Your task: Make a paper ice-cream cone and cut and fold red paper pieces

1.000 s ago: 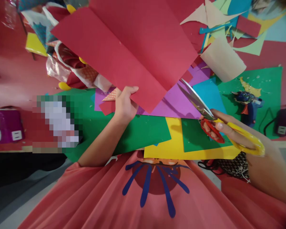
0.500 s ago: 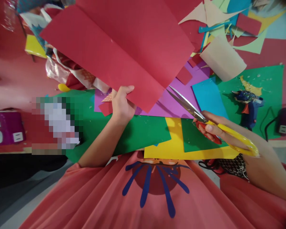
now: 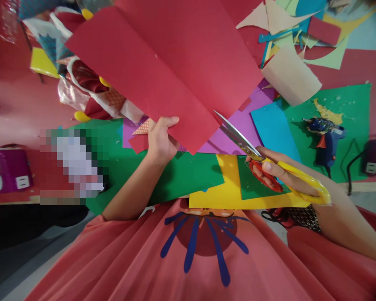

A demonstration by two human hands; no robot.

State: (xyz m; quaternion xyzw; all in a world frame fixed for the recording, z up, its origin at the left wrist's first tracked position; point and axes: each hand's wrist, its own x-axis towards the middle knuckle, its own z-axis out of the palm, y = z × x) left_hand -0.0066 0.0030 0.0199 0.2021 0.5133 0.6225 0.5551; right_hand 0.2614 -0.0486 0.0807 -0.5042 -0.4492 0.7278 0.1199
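Observation:
My left hand point(image 3: 163, 140) grips the near edge of a large red sheet of paper point(image 3: 188, 62), thumb on top and fingers hidden underneath. A straight fold line runs slantwise across the sheet, which is held up over the table. In my right hand point(image 3: 269, 171) is a pair of scissors point(image 3: 238, 131) with one red and one yellow handle. Its blades lie at the right-hand corner strip of the red sheet, one over the paper, at the end of the fold line.
Purple card point(image 3: 219, 140), green card point(image 3: 188, 171) and yellow card point(image 3: 214, 200) lie beneath. At right are a blue glue gun point(image 3: 329, 142), a curled beige paper point(image 3: 293, 75) and paper scraps point(image 3: 280, 19). Wrapped cone shapes point(image 3: 90, 79) lie at left. Purple boxes point(image 3: 11, 169) stand at the sides.
The scissors have moved slightly left, and their upper blade now overlaps the red sheet. The sheet has shifted a little to the right in my left hand.

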